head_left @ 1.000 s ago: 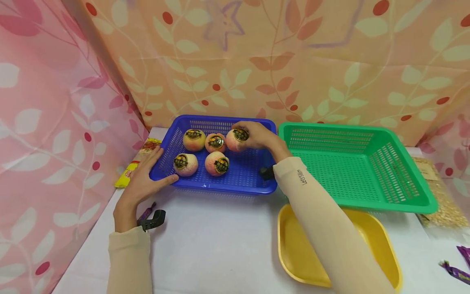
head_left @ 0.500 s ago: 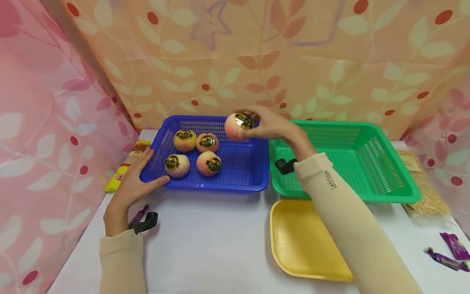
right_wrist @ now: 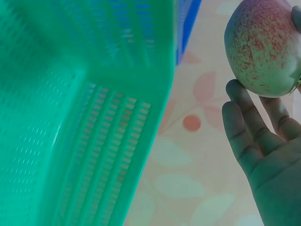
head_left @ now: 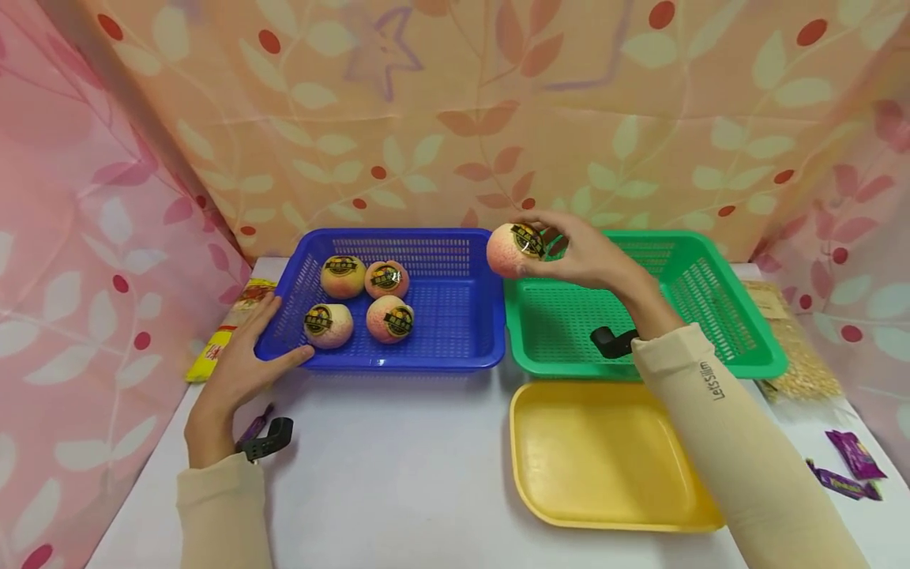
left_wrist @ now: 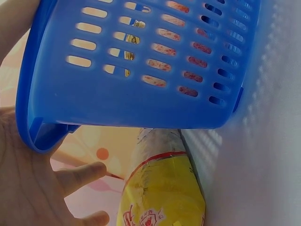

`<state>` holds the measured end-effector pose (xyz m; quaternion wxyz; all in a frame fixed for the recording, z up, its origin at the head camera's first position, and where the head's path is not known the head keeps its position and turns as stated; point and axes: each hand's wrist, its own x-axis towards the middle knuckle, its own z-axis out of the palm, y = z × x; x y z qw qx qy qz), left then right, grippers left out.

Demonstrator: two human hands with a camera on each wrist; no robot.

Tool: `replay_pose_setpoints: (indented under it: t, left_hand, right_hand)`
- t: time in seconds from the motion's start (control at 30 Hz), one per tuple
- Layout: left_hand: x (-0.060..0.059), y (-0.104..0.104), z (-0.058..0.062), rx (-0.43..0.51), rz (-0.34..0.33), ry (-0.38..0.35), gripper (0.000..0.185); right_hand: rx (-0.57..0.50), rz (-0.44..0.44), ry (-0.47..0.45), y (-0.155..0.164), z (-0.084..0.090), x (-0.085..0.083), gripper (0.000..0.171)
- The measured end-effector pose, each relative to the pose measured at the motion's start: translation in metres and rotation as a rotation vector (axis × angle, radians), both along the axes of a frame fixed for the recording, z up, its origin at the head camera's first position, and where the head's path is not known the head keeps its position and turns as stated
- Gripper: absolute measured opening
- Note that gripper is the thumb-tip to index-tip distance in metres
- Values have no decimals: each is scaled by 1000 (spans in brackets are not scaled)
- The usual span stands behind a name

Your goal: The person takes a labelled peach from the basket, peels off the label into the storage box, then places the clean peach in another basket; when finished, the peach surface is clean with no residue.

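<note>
Fingers and thumb of the right hand (head_left: 586, 257) pinch a labelled peach (head_left: 506, 251) in the head view, holding it up where the blue basket (head_left: 384, 362) and the green basket (head_left: 562, 370) sit side by side, over their rear inner corners. Thumb spread from fairly straight fingers, the left hand (head_left: 238, 359) rests at the near left corner of the blue basket, with its thumb at the front rim. Four other peaches (head_left: 389, 318) with dark labels are grouped in the left half of that basket. Nearer the person, a yellow tray (head_left: 604, 450) stands just in front of the green basket on the white table (head_left: 384, 474). From the left wrist, the palm lies against the blue rim, and spread fingertips extend past the basket's edge near a yellow packet (left_wrist: 162, 188); reddish fruit shows through the slots. From the right wrist, the peach sits at the fingertips, well clear of the green rim; the lowest finger stands off its skin, and the thumb is mostly cut off by the frame.
</note>
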<state>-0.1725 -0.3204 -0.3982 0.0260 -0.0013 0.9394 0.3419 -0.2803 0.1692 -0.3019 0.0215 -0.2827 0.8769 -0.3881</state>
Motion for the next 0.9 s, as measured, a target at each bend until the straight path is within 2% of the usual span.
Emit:
replay_pose_setpoints:
  t: [0.33, 0.67, 0.9]
  left_hand:
    - [4, -4, 1, 16, 22, -25, 102]
    - [5, -2, 2, 1, 14, -22, 103]
    - [3, 1, 4, 1, 3, -15, 103]
  right_hand:
    - [40, 15, 27, 22, -4, 33, 60]
    - [26, 218, 69, -1, -8, 70, 61]
    - [65, 343, 97, -28, -10, 96, 62]
